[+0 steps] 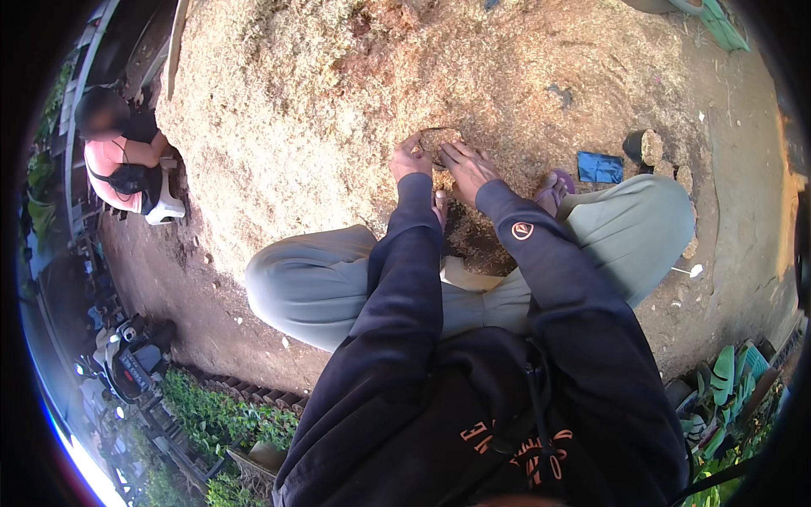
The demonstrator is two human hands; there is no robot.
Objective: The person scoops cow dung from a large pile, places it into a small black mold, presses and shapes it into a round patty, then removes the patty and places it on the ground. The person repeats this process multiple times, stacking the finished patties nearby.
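Observation:
In front of me, low over the husk pile, a small black plastic nursery bag (438, 166) is filled up to its round mouth with pale husk mix. My left hand (410, 158) pinches the bag's rim on its left side. The fingers of my right hand (467, 168) lie over the right edge of the mouth, against the fill. The bag's lower part is hidden by my hands. Loose pale husks, which look like rice husks, form a broad pile (285, 127) around and beyond both hands.
Several filled black bags (644, 147) stand by my right knee, beside a shiny blue plastic packet (600, 167). A purple flip-flop (563, 180) is on my right foot. Another person (117, 161) sits on a white stool (166, 206) at the pile's left edge. A motorcycle (130, 364) stands behind, lower left.

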